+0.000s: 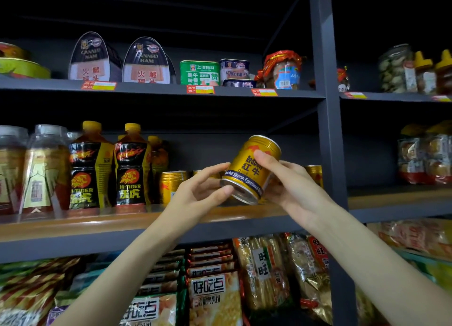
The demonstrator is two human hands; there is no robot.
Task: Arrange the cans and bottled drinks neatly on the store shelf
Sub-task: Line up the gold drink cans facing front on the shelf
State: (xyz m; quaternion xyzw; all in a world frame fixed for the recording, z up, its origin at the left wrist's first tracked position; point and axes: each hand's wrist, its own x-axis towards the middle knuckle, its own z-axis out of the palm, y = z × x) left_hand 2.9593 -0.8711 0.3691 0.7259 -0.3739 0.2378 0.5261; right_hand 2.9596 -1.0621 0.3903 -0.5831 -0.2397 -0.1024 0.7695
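Note:
A gold Red Bull can (253, 168) is tilted in the air above the middle shelf (102, 224). My right hand (291, 181) grips it from the right with the thumb across its label. My left hand (203, 187) pinches its lower rim from the left. More gold cans stand on the shelf behind: one at the left (171, 185) and one at the right (315, 175), partly hidden by my hands. Hi-Tiger bottles (130, 169) with yellow caps stand upright to the left.
Clear-lidded bottles (41, 169) fill the shelf's far left. Canned ham tins (146, 62) and jars sit on the upper shelf. Snack bags (215, 298) pack the lower shelf. A dark upright post (330, 120) bounds the bay on the right.

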